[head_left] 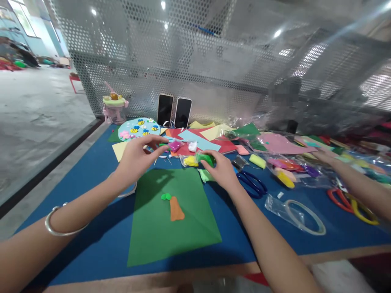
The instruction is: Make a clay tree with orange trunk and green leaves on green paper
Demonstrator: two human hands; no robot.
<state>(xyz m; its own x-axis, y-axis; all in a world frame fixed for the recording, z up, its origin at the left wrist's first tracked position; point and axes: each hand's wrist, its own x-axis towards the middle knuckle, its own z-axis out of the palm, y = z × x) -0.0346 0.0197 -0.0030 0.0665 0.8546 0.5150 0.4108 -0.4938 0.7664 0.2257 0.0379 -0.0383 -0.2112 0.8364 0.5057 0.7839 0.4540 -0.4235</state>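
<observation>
My right hand (221, 171) is closed around a packet of green clay (207, 158) above the table. A yellow clay packet (191, 161) and a light green packet (205, 175) lie beside it. My left hand (139, 156) hovers to the left with thumb and fingers apart, near a magenta clay packet (175, 145); nothing shows between its fingers. Between my forearms a green sheet (152, 240) lies flat. On it sit an orange-brown trunk-shaped piece (176, 209) and small bright green pieces (165, 196) at the trunk's upper left.
Blue-handled scissors (252, 185) and a pale ring (308, 217) lie to the right. Another person's arm (351, 175) reaches in there, near red-handled scissors (340, 199). Two phones (182, 113) lean against the perforated metal panel (214, 73). A bee-decorated disc (139, 128) lies back left.
</observation>
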